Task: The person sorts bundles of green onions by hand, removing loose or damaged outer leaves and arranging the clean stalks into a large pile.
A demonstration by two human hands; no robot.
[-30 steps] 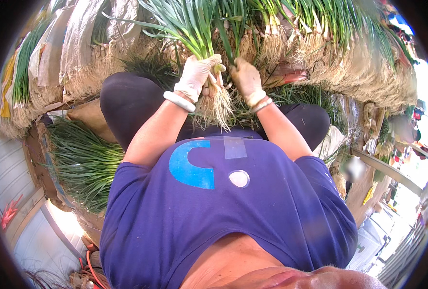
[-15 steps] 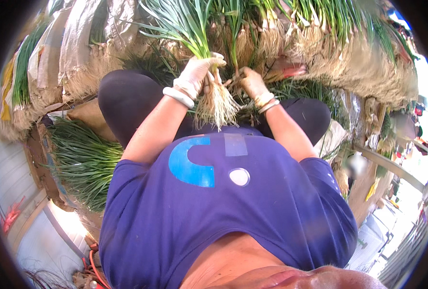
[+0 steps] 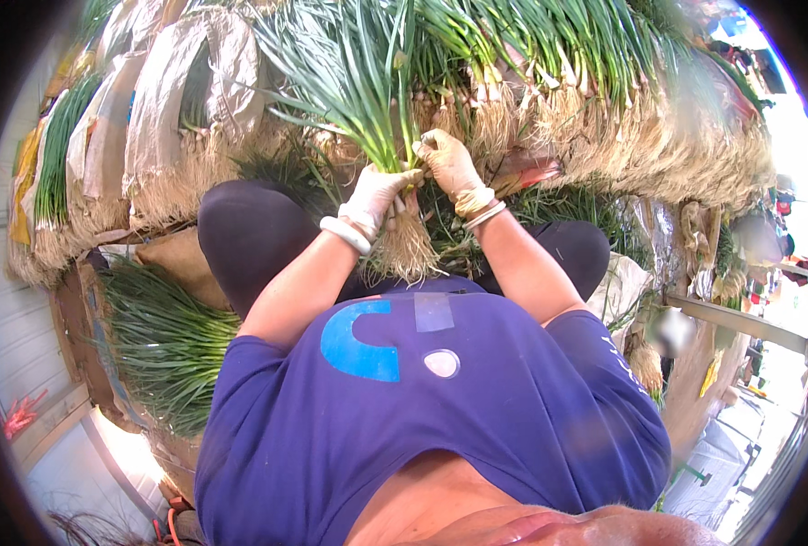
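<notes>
Grasping a bunch of green onions (image 3: pixel 368 114) by the stems (image 3: pixel 389 158) in the gloved left hand (image 3: pixel 377 194), with leaves (image 3: pixel 336 77) beyond it and pale roots (image 3: pixel 404 247) below. Curling the right hand (image 3: pixel 452 167) just beside the stems; cannot tell whether pinching any. Facing a row of onions (image 3: pixel 572 64) beyond both hands.

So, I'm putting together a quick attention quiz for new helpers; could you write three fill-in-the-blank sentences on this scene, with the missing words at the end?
1. The hand that grips the leafy green bunch is the person's ____ one.
2. Of the bunch's leaves and roots, the part nearer the shirt is the ____.
3. The curved shape on the shirt is coloured ____.

Missing words: left; roots; blue.
</notes>
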